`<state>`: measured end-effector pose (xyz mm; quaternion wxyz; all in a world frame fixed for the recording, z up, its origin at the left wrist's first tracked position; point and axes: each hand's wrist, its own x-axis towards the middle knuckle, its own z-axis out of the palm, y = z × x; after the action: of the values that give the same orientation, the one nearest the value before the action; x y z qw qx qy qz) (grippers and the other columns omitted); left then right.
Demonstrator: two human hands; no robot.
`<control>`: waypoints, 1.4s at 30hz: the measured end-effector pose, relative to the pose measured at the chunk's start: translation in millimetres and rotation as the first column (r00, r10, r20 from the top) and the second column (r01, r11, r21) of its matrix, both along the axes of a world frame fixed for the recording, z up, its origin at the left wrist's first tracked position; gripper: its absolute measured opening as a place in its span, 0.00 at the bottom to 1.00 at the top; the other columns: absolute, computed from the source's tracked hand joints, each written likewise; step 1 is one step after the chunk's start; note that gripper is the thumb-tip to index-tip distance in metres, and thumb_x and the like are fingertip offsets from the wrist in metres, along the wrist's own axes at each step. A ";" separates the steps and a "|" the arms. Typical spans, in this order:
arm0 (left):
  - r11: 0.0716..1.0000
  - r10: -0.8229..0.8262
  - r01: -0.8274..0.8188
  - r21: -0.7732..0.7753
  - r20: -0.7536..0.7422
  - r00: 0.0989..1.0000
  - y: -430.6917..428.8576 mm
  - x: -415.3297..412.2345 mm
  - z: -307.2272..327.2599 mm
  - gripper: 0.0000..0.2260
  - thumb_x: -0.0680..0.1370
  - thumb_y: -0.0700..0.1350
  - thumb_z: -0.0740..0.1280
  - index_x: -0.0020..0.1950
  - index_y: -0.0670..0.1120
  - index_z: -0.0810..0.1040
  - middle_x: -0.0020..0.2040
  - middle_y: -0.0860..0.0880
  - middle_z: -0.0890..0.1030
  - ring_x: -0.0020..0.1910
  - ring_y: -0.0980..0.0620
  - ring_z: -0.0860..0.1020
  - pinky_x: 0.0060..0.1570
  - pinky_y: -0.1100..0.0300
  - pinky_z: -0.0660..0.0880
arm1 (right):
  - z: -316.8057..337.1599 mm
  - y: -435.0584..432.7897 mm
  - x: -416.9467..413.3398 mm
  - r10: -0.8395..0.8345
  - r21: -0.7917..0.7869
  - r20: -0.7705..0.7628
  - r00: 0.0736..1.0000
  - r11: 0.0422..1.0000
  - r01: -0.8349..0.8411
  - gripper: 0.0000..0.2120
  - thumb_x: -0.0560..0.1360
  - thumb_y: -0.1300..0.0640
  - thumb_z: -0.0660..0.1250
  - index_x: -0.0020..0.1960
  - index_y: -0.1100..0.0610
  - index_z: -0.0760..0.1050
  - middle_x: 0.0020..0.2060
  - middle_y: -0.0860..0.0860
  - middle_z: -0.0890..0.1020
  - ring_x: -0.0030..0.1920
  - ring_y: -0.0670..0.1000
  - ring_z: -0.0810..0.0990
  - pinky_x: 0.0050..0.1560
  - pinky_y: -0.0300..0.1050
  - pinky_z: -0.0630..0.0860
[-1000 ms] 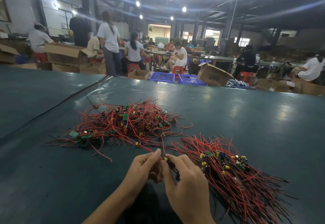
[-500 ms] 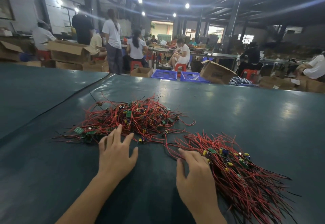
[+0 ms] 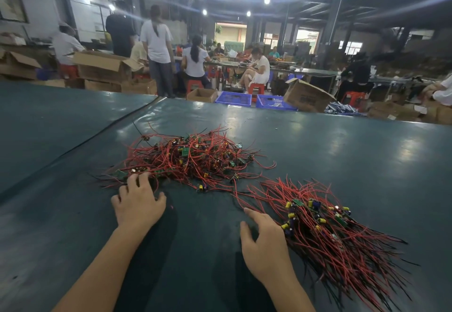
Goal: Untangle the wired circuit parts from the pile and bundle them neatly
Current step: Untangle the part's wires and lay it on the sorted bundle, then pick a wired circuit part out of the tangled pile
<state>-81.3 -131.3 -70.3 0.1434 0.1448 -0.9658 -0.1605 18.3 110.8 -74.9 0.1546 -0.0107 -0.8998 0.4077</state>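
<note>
Judging by the two heaps, I was roughly halfway through. The pile (image 3: 190,160) lay toward the far side of the table (image 3: 342,145). It was a knot of red and black leads crossing every way, with small green boards and capacitors caught up in it, and all of that was left to pull apart. To the right and nearer me lay the bundle (image 3: 342,238). Its leads ran mostly one way and fanned toward the near edge, with the parts gathered at its upper end. It looked about as big as the pile. I could see no tie or band on it, so binding it seemed left to do as well. A few stray leads ran between the two heaps, and I could not tell whether they linked them.

My left hand (image 3: 138,204) was palm down with the fingers spread. Its fingertips (image 3: 137,180) touched the near edge of the pile, by a board there, and pinched nothing that I could see. My right hand (image 3: 265,245) was palm down too, fingers loosely apart, just beside the left edge of the bundle. Its outer fingers touched or nearly touched the leads, and it held nothing.
</note>
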 end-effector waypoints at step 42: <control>0.727 -0.555 0.684 -0.064 -0.642 0.530 66.4 37.7 13.8 0.07 0.76 0.41 0.69 0.52 0.41 0.84 0.55 0.47 0.83 0.54 0.48 0.81 0.52 0.49 0.79 | 3.3 8.7 -2.7 -0.038 -0.121 -0.018 0.999 0.992 0.035 0.17 0.77 0.54 0.70 0.65 0.52 0.77 0.56 0.41 0.79 0.58 0.39 0.76 0.53 0.23 0.65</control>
<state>-43.6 -64.9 -56.4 0.3709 -0.2569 -0.8279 -0.3331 15.6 119.6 -71.6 0.1701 -0.0324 -0.8717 0.4584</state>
